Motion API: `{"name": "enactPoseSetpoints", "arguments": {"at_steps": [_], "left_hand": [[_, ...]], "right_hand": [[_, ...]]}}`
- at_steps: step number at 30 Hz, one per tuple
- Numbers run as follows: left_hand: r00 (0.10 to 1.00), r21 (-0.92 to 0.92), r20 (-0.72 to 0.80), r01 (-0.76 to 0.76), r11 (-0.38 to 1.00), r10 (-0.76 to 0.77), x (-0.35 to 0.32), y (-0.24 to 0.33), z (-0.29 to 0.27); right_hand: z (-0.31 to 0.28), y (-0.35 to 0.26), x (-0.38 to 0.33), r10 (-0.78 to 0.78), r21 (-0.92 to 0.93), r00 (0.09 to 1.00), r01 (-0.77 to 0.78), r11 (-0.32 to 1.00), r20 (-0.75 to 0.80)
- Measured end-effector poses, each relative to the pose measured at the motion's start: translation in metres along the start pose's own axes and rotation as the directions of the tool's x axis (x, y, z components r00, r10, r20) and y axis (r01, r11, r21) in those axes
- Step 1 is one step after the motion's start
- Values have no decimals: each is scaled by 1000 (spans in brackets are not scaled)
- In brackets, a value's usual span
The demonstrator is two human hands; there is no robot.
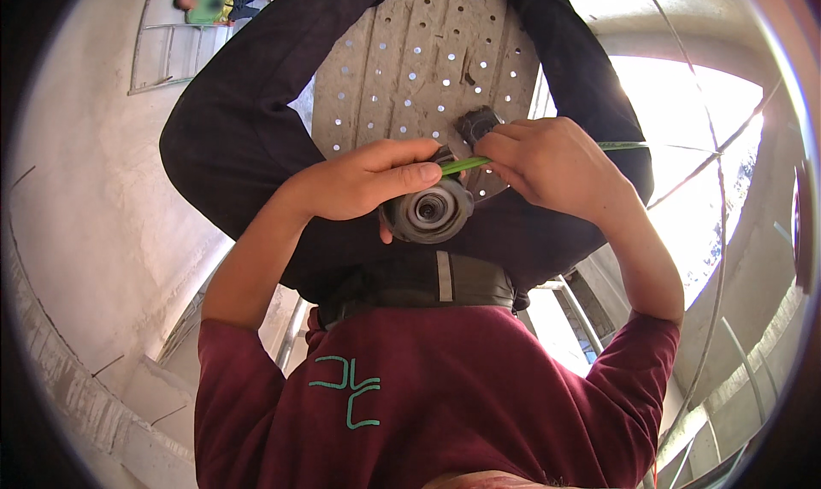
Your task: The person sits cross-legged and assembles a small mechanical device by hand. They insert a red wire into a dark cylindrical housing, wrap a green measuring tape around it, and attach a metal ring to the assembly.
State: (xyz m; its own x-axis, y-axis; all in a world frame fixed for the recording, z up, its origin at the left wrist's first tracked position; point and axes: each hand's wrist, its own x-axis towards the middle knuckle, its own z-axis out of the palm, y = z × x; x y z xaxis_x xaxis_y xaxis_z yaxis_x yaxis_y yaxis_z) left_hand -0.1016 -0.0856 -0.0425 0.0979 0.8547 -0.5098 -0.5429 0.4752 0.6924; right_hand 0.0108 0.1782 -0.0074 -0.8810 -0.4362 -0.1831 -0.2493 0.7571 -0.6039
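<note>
My left hand (368, 181) is closed round a grey round thing with concentric rings (430, 208), held over my lap. A fingertip shows below its rim, and the thumb presses by a bright green strip (464, 165). My right hand (552, 160) is closed too, pinching the strip's other visible end. Between the two hands the strip runs short and fairly straight. A black blocky piece (479, 125) shows just beyond my right fingers; whether it joins the round thing is hidden. A thin pale-green line crosses my right knee.
I sit with bent legs on a perforated metal plank (402, 70). Scaffold tubes (577, 314) stand below and beside me. Bare plaster walls surround me, with a bright opening (684, 172) on the right crossed by cables or rods. Another person (214, 5) is far off at upper left.
</note>
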Motion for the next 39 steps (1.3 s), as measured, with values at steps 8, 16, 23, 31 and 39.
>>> {"name": "enactPoseSetpoints", "arguments": {"at_steps": [8, 16, 23, 31, 39], "left_hand": [[999, 56, 24, -28, 998, 26, -1, 1, 3], [994, 191, -70, 94, 977, -82, 7, 32, 8], [995, 82, -7, 100, 992, -100, 35, 25, 3], [996, 63, 75, 53, 997, -58, 61, 33, 31], [982, 133, 182, 22, 991, -47, 41, 25, 11]], "right_hand": [[4, -2, 3, -21, 7, 1000, 21, 1000, 11], [9, 14, -13, -8, -72, 998, 3, 997, -61], [1, 93, -119, 200, -269, 967, -237, 933, -158], [-46, 77, -145, 403, -283, 901, -433, 856, -158], [-23, 39, -107, 268, -210, 960, -279, 937, -80]]}}
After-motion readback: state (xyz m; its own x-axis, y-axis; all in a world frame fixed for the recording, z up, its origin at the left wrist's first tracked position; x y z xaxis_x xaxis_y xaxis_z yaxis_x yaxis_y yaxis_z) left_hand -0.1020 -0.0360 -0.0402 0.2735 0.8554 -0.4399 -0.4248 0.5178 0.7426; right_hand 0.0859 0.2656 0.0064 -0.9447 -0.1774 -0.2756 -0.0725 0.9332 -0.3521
